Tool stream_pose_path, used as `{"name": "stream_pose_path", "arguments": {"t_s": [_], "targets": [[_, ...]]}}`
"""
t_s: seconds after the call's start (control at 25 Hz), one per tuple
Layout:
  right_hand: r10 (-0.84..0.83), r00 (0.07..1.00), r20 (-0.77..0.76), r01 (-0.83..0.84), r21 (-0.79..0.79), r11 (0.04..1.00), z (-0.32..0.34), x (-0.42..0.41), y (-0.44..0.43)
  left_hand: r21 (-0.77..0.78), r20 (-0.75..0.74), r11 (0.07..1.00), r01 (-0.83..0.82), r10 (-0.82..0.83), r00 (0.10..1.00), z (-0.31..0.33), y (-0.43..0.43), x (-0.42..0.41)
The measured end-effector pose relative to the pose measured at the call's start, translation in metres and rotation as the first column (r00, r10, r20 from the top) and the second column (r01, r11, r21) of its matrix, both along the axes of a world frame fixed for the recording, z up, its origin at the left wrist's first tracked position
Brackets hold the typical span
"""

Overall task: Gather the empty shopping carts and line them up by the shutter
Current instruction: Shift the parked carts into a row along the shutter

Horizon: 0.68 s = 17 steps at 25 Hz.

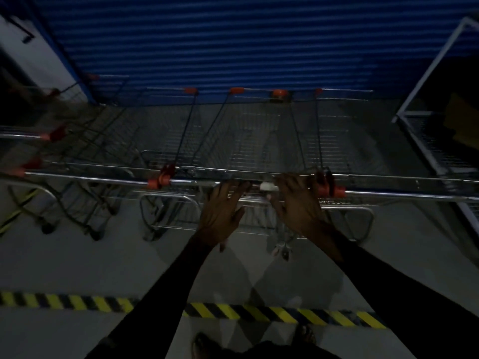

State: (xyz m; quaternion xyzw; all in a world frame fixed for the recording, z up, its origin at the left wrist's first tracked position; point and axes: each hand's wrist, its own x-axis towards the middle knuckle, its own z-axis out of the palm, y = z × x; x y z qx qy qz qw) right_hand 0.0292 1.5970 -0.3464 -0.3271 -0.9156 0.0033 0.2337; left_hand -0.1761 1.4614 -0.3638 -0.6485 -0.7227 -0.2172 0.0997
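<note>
A: What does the shopping cart (259, 141) in front of the person look like?

B: It is a wire-mesh cart of silver metal, empty, with a chrome handle bar (197, 181) that has orange plastic caps at the ends. A small white piece sits on the bar in the middle. The cart points toward the blue shutter (233, 42), with its front very near it.

A: And the hands?

B: The left hand (223, 213) lies on the bar with the fingers spread and flat, so it is open, not gripping. The right hand (298, 203) is on the bar just beside the white piece, fingers curled over the bar. I cannot tell if it really closes around it; the picture is dark and blurred.

A: What is around the cart?

B: More empty carts (85, 141) of the same kind stand at the left, side by side, also facing the shutter. At the right stands a white metal frame (425, 81) with mesh. On the grey floor (77, 260), behind the cart and near the person's feet, runs a yellow-and-black striped tape (259, 312).
</note>
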Motion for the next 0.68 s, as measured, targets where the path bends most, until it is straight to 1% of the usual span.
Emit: {"name": "stream_pose_path", "arguments": {"t_s": [0.16,0.32,0.4,0.48,0.6,0.68], "targets": [[0.015,1.0,0.021,-0.014,-0.029,0.999,-0.005,-0.088,-0.052,0.012,-0.071,0.991,-0.131,0.131,0.989,0.002,-0.063,-0.09],[0.023,0.997,0.077,-0.016,-0.087,0.996,-0.008,-0.175,-0.101,-0.026,-0.081,0.968,-0.249,0.246,0.966,0.008,-0.115,-0.179],[0.091,0.99,0.107,-0.079,-0.105,0.991,0.001,-0.211,-0.117,-0.044,-0.079,0.969,-0.245,0.241,0.967,0.009,-0.125,-0.212],[0.139,0.98,0.142,-0.119,-0.144,0.982,0.012,-0.244,-0.125,-0.109,-0.082,0.97,-0.218,0.21,0.974,0.008,-0.123,-0.233],[0.209,0.962,0.176,-0.169,-0.217,0.961,0.01,-0.282,-0.118,-0.184,-0.073,0.973,-0.141,0.129,0.989,0.007,-0.104,-0.246],[0.265,0.949,0.171,-0.218,-0.248,0.944,0.004,-0.298,-0.108,-0.195,-0.068,0.975,-0.105,0.093,0.993,0.008,-0.092,-0.253]]}}
